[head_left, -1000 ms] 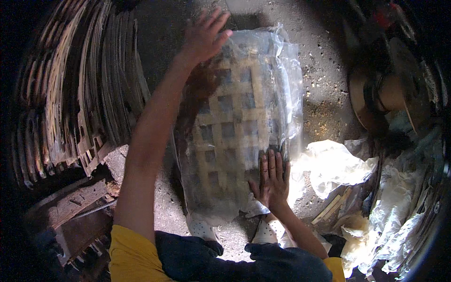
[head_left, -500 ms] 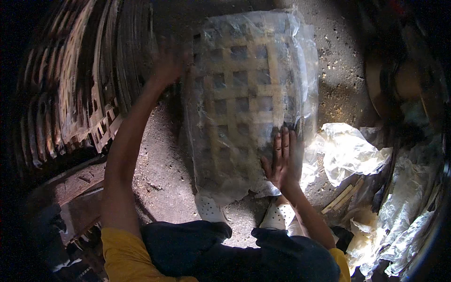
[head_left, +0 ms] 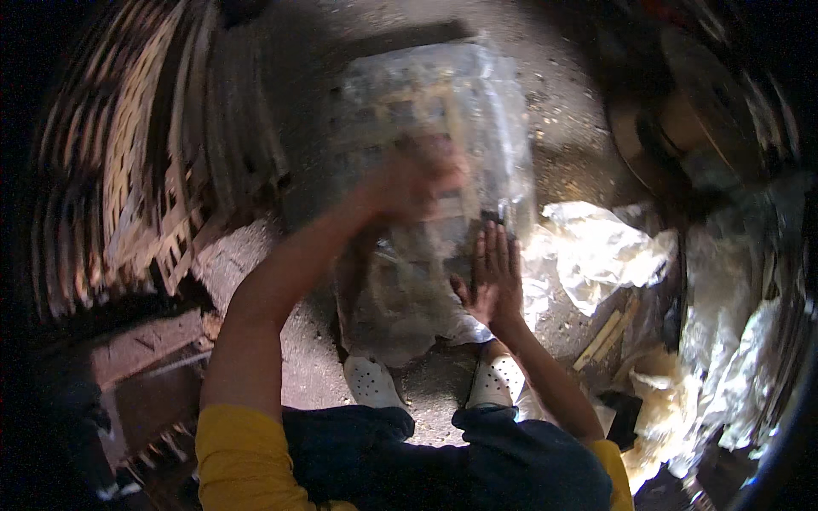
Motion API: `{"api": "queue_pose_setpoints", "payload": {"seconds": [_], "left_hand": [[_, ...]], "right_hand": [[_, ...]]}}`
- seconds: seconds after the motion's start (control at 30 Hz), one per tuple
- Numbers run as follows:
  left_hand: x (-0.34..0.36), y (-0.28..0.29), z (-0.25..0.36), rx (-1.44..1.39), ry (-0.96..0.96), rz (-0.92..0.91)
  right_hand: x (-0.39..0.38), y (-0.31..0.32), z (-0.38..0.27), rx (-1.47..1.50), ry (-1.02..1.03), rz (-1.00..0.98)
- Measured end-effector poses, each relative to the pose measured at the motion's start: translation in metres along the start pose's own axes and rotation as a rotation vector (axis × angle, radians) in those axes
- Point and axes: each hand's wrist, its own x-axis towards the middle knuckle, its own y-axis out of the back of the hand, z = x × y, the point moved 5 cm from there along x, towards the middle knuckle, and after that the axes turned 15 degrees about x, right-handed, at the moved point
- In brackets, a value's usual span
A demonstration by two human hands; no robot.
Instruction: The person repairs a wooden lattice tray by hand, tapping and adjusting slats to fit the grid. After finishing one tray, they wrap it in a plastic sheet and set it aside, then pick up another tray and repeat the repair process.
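A woven lattice panel (head_left: pixel 464 207) of flat pale strips lies in front of me under a sheet of clear plastic (head_left: pixel 388 298), which is wrinkled and bunched along the right side. My right hand (head_left: pixel 492 281) rests flat on the plastic near its lower right edge, fingers stretched forward and thumb apart. My left hand (head_left: pixel 422 177) is over the middle of the panel, smeared by motion. Its fingers cannot be made out, nor whether it touches the plastic or holds anything. Part of the lattice is hidden beneath the left hand and forearm.
Many similar lattice panels (head_left: pixel 141 136) stand stacked at the left. Crumpled plastic sheets (head_left: pixel 609 251) lie at the right, beside thin wooden strips (head_left: pixel 607 339). A large dark rounded object (head_left: pixel 682 136) stands at far right. My white perforated clogs (head_left: pixel 371 381) are just below the panel.
My left hand has swept from beside the panel's upper left edge rightward and nearer, over its middle. My right hand stays flat on the plastic. The whole view has shifted slightly.
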Motion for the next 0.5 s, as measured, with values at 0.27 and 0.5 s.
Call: {"api": "queue_pose_setpoints", "payload": {"seconds": [0.27, 0.5], "left_hand": [[-0.060, 0.055, -0.176, 0.465, 0.437, 0.104], [-0.077, 0.094, 0.024, 0.346, 0.003, -0.091]], "right_hand": [[-0.002, -0.001, 0.002, -0.021, 0.053, 0.007], [-0.037, 0.104, 0.046, 0.383, -0.064, 0.501]]}}
